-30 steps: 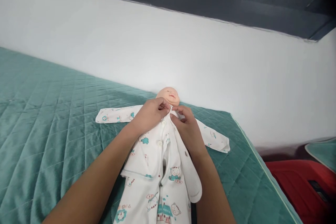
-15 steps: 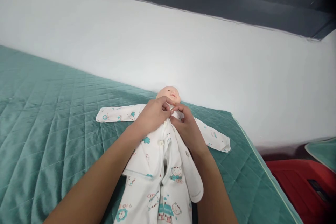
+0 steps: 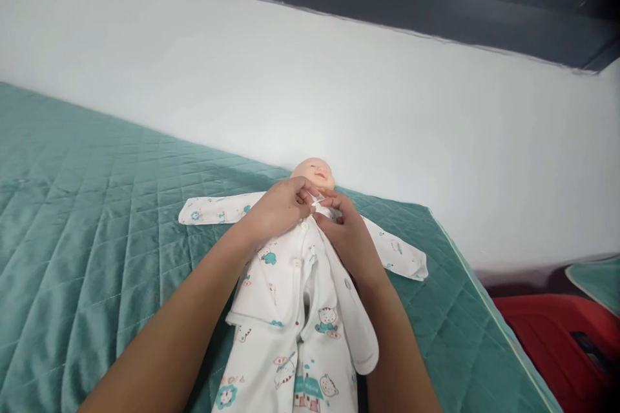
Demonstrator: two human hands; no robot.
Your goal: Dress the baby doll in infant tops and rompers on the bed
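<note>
Hiding most of the collar (image 3: 318, 199), left hand (image 3: 279, 208) and right hand (image 3: 346, 227) angle in from 7 and 5 o'clock, fingers (image 3: 306, 196) pinching the white printed shirt (image 3: 278, 284) near the neck; exact grip indistinct. Doll (image 3: 312, 169) at centre, head towards 12, on green quilted cover (image 3: 106, 226). Trousers (image 3: 261, 368) cut off at 6. Red object (image 3: 547, 329) at 4, partly out of frame.

My camera shows me a white printed matt cloth jacket (image 3: 259, 284), a round pinkish smooth plastic doll head (image 3: 311, 169), and a green velvety quilted cover (image 3: 97, 239).
</note>
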